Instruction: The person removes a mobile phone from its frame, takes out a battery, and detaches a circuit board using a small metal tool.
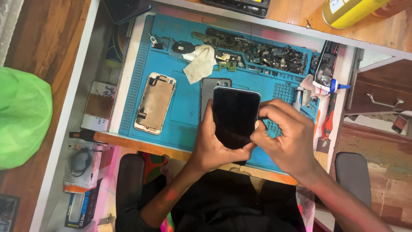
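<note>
The left hand (pixel 210 144) holds a black phone (pixel 235 117) from its left side and bottom, with the fingers closed around its edge. The right hand (pixel 285 137) pinches the phone's lower right edge, with thumb and fingers pressed together on it. The phone is held with the dark screen up, above the front edge of the blue mat (pixel 184 107), near the mat's middle. A grey back cover (pixel 208 92) lies on the mat, partly hidden under the phone. An opened phone body (pixel 154 103) lies to the left on the mat. A crumpled cloth (pixel 201 62) and many small parts (pixel 266 53) are along the mat's far edge.
</note>
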